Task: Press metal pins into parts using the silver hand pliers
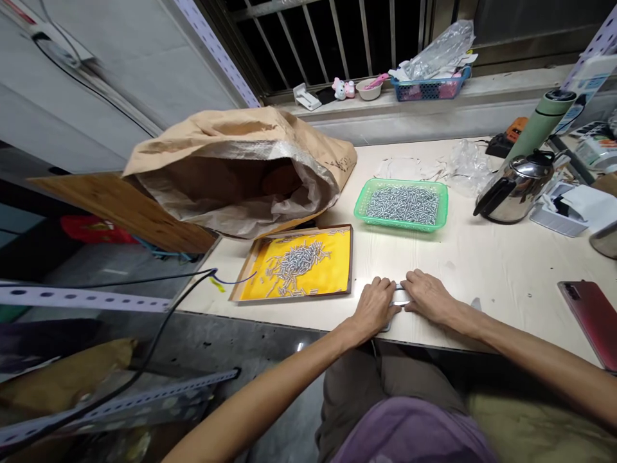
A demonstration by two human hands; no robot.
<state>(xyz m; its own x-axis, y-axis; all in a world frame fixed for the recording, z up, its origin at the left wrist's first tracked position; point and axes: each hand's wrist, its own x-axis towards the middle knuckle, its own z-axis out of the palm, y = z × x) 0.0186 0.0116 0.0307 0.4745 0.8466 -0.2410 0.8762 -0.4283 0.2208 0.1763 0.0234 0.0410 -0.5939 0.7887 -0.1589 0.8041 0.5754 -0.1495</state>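
Note:
Near the front edge of the table, my left hand (375, 305) and my right hand (427, 296) face each other across a small flat silvery metal piece (400, 295). The fingers of both hands are bent and closed on its two ends, which they partly cover, so its exact kind does not show. Left of my left hand lies a shallow tray (351, 260) lined in yellow, with a loose pile of small silvery metal pins (299, 259) in it. Beyond my hands stands a green plastic basket (401, 225) filled with similar small metal pieces (405, 204).
A large open brown paper sack (231, 132) lies behind the tray. To the right are a steel kettle (518, 190), a green flask (542, 122) and a red phone (590, 318). A black cable (168, 315) hangs at the left over the table's edge.

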